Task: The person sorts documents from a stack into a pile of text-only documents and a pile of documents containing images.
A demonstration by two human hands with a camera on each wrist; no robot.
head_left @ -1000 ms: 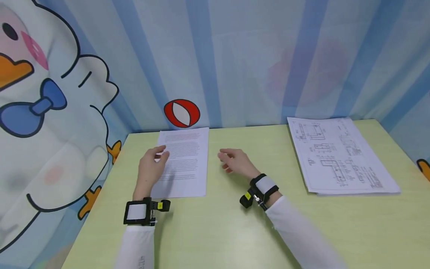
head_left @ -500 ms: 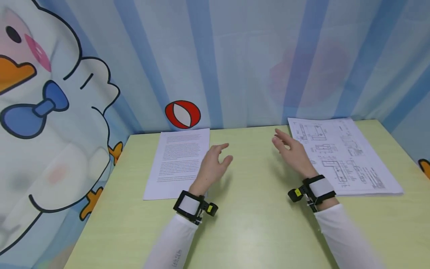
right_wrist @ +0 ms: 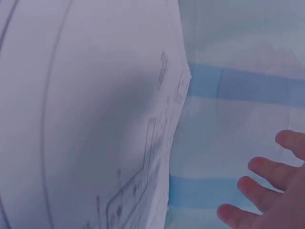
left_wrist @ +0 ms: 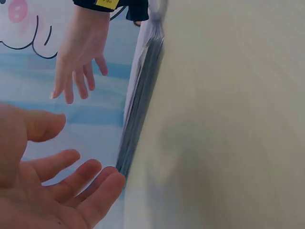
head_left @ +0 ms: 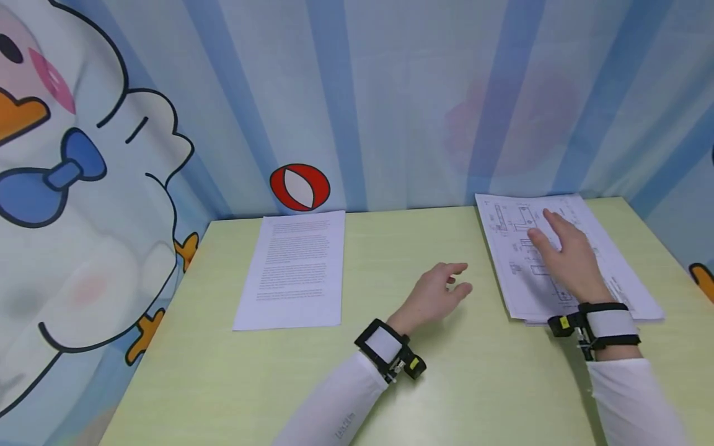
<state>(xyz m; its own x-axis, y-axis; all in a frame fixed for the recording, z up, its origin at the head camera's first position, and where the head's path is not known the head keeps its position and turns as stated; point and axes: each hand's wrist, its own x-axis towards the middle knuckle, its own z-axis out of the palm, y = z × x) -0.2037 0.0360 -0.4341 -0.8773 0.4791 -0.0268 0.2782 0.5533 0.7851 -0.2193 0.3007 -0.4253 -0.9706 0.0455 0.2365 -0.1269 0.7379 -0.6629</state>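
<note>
On the right of the table lies a stack of white sheets [head_left: 502,285] with technical drawings on the top one. My right hand [head_left: 571,260] hovers over this stack, fingers spread; in the right wrist view a gap shows between the fingers [right_wrist: 267,171] and the paper. My left hand [head_left: 432,294] hangs above the table left of the stack, its fingers loosely bent and nothing in them. The left wrist view shows the stack's layered edge [left_wrist: 140,107] beyond that hand. A printed text sheet [head_left: 295,272] lies flat at the back left, apart from both hands.
The pale yellow-green table [head_left: 223,384] meets a striped blue curtain [head_left: 390,111] along its back edge. A cartoon duck [head_left: 83,248] is printed on the cloth at the left. Both wrists wear strapped cameras.
Both hands have moved right: the left from above the text sheet to beside the drawing stack, the right from mid-table to over the stack. The papers stay in place.
</note>
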